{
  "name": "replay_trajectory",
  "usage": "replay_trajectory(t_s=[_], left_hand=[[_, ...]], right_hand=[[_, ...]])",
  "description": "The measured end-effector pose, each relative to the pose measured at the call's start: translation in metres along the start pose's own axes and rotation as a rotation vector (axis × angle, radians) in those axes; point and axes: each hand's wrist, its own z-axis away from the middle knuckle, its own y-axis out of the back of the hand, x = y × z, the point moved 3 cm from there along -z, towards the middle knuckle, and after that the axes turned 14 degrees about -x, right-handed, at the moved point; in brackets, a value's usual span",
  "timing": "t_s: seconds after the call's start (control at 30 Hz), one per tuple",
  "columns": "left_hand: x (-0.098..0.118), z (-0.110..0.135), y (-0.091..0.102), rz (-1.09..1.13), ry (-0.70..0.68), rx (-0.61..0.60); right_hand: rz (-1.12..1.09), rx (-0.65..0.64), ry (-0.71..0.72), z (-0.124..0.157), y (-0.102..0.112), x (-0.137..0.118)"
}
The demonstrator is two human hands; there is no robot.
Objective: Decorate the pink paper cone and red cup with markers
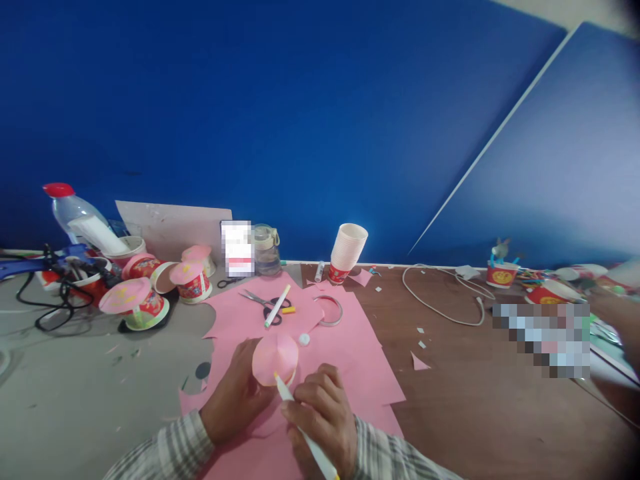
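My left hand (239, 395) grips a pink paper circle (275, 357), holding it just above the pink paper sheets (350, 347). In my right hand (323, 417) is a white marker pen (305, 427), gripped like a pencil, with its tip touching the lower edge of the circle. Both hands are closed. Behind them lie scissors (267, 305), a second white marker (277, 305) across the scissors, and a small white cap (304, 339).
A stack of paper cups (347, 252) leans at the back. Several pink-lidded red cups (137, 300) stand at the left by a plastic bottle (83, 223) and black cables. A tape ring (330, 310) and white cable (440, 300) lie further right.
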Motion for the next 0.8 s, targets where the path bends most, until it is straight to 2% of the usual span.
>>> replay_trajectory(t_s=[0.47,0.63,0.8], left_hand=[[-0.0014,0.0001,0.0001,0.028,0.015,-0.004],[-0.0029,0.0003,-0.0009,0.029,0.029,-0.014],[-0.0030,0.0006,-0.0015,0.026,0.026,-0.001]], right_hand=[[0.000,0.079,-0.089,0.0072,-0.0052,0.0060],[-0.032,0.128,-0.086,0.0095,-0.0028,0.0068],[-0.052,0.129,-0.143,0.0062,-0.0006,0.0085]])
